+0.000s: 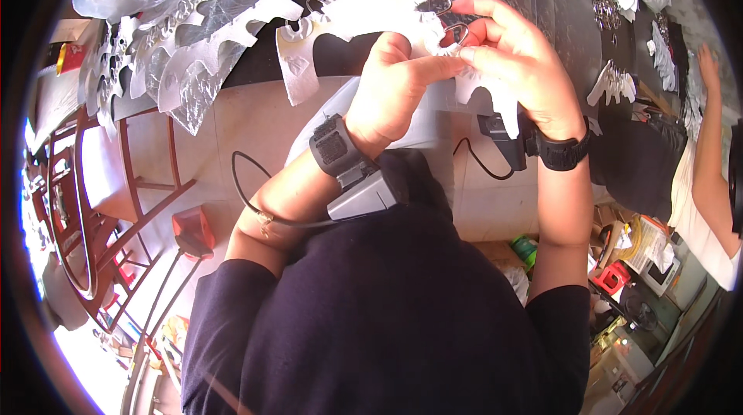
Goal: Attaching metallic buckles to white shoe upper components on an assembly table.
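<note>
White scalloped strip (pixel 348 18): held at the near edge of the bench (pixel 259 57), pinched between left hand (pixel 395 90) and right hand (pixel 522 66), close together (beside a wire loop (pixel 465 26)). Probably called for light, steady pressure near the loop.

Dark short-sleeved shirt (pixel 348 322) — black wrist straps (pixel 565 154).

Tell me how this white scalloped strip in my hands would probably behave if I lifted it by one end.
The white strip probably bends without going fully limp: it looks thin, yet its broad tabs keep their shape. Being thin, it's likely light for its size. The metal loops at its edge may catch on neighbouring strips.
</note>
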Motion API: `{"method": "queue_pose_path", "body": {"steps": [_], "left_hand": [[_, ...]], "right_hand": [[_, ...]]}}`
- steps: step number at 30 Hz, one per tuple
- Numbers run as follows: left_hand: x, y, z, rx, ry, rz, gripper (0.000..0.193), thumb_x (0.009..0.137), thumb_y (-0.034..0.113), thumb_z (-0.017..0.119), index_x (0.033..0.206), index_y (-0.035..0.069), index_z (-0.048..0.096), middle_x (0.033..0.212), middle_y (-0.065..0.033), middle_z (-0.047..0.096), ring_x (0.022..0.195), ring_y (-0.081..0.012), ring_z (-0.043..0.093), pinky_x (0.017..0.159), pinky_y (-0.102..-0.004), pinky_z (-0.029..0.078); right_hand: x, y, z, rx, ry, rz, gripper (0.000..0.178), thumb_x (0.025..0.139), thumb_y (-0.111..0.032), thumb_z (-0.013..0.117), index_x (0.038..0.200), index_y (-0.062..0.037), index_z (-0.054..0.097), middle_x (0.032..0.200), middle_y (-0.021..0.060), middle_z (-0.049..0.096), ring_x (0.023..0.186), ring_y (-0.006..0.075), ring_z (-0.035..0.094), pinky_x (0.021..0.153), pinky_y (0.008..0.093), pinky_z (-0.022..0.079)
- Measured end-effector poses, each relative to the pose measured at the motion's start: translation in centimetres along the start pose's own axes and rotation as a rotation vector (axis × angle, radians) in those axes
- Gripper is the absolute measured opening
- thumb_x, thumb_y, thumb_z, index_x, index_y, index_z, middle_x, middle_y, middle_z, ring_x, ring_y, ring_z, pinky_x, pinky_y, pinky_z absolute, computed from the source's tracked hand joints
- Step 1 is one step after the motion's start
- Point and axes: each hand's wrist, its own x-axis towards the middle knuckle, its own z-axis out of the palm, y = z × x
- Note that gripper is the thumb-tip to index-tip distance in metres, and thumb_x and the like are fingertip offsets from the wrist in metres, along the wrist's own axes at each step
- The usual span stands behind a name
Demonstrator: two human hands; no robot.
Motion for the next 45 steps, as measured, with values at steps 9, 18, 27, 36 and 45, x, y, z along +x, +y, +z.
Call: {"method": "queue_pose_path", "body": {"steps": [9,18,27,36,45], "left_hand": [[0.4,0.9,-0.7,-0.136,-0.159,-0.019,0.023,0.074,-0.001,0.064,0.095,-0.001,0.056,0.091,-0.0079,0.062,0.082,-0.0146,0.06,0.077,-0.0273,0.048],[0.3,1.1,-0.7,-0.143,-0.148,-0.113,0.024,0.078,0.001,0.062,0.101,0.003,0.056,0.094,-0.0057,0.063,0.085,-0.0142,0.06,0.078,-0.0282,0.047],[0.4,1.0,-1.1,-0.198,-0.211,-0.091,0.025,0.08,0.0,0.062,0.103,0.004,0.054,0.096,-0.0051,0.062,0.089,-0.0144,0.06,0.078,-0.0274,0.047],[0.1,0.5,-0.4,-0.016,-0.209,0.087,0.027,0.075,0.0,0.067,0.1,-0.001,0.057,0.093,-0.006,0.063,0.084,-0.0122,0.059,0.078,-0.0259,0.047],[0.1,0.7,-1.3,0.032,-0.214,-0.048,0.033,0.077,-0.003,0.064,0.108,0.003,0.053,0.101,-0.0063,0.06,0.091,-0.0156,0.06,0.08,-0.0278,0.049]], "right_hand": [[-1.1,-0.3,-0.8,0.28,0.059,0.024,0.042,0.083,-0.006,0.056,0.123,-0.0025,0.044,0.092,0.0058,0.057,0.082,0.0102,0.056,0.068,0.0204,0.045],[-2.0,0.7,-2.1,0.26,0.0,0.011,0.037,0.086,-0.005,0.053,0.122,-0.0025,0.045,0.093,0.007,0.058,0.083,0.012,0.057,0.072,0.0232,0.047],[-2.4,0.7,-2.1,0.394,0.033,-0.007,0.036,0.087,-0.006,0.051,0.122,-0.0003,0.044,0.104,0.0117,0.058,0.09,0.014,0.058,0.076,0.024,0.047],[-2.5,-0.8,-1.5,0.145,0.045,0.131,0.041,0.08,-0.002,0.056,0.12,-0.0024,0.046,0.09,0.0028,0.054,0.078,0.0066,0.053,0.064,0.0189,0.044],[-2.0,-0.4,-1.3,0.204,0.044,0.13,0.041,0.078,0.0,0.056,0.118,-0.0021,0.046,0.088,0.0017,0.054,0.076,0.0061,0.053,0.061,0.0184,0.043]]}}
